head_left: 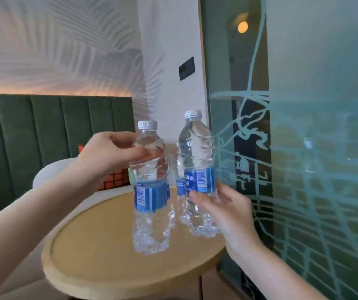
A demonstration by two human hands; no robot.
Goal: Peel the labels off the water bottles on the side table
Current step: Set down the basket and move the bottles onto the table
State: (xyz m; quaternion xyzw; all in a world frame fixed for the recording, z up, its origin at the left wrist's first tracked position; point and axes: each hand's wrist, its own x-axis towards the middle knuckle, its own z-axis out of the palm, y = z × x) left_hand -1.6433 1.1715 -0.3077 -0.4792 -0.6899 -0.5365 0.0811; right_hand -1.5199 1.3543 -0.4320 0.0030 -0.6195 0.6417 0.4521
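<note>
Evidently early: all blue labels [149, 198] intact.
Left hand [108, 154] grips one clear plastic bottle [152, 226] above its label; right hand [214, 204] clasps a second bottle [195, 146] below; third bottle [179, 164] between grips.

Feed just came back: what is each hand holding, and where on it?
Left hand grips the left bottle at its shoulder, above the label. Right hand grips the right bottle at the lower edge of its label.

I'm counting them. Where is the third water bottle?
In the head view, the third bottle stands at the back of the round table, between the left bottle in the left hand and the right bottle in the right hand.
</note>
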